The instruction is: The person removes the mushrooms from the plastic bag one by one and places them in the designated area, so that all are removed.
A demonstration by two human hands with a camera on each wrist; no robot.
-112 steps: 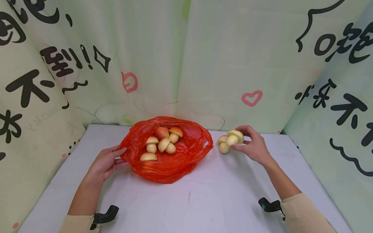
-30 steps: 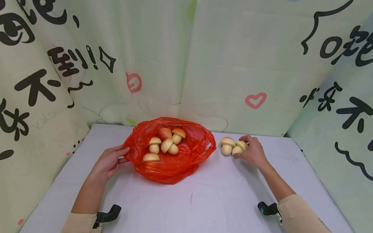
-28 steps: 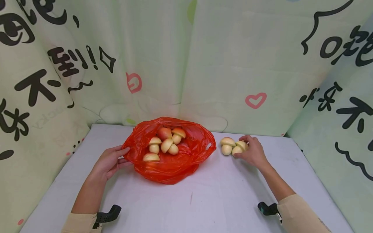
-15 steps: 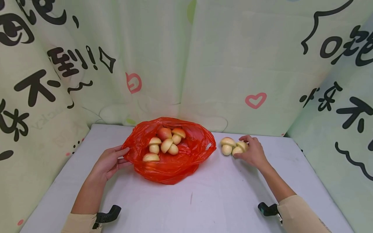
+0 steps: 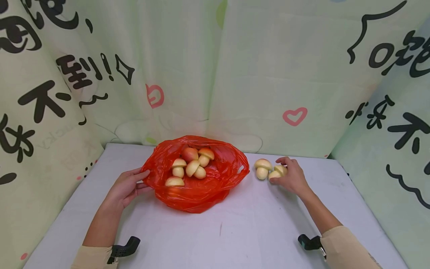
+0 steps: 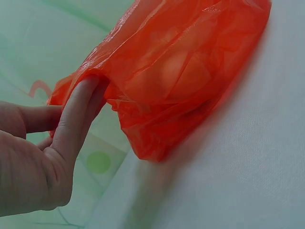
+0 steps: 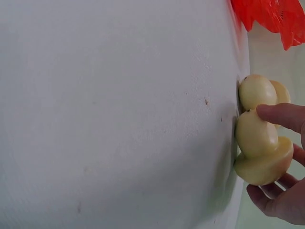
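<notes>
Bag [image 5: 201, 203] of thin red plastic, just one, sits mouth-up toward the back of a white table [image 5: 188, 239]. Five pieces show inside: three mushrooms [image 5: 196, 169] with cap and stem, one reddish round piece [image 5: 189, 154] behind them, and one pale cap [image 5: 174, 181] at the near left, its stem hidden.

Two hands are in view. The left hand [image 5: 125, 185] pinches the bag's left rim, fingers nearly straight, plastic between thumb and fingers. The right hand [image 5: 293, 176] is part closed, thumb and fingertips curved round one pale mushroom [image 5: 277, 173], low over the table, right of the bag. Between that hand and the bag is one loose mushroom [image 5: 262, 168], just beside the held one; whether they touch is hard to tell.

Two beige sleeves [image 5: 349, 250] cover the forearms, with two black devices [image 5: 124, 247], one per wrist. Behind hangs pale green cloth [image 5: 248, 74] with black lettering.
</notes>
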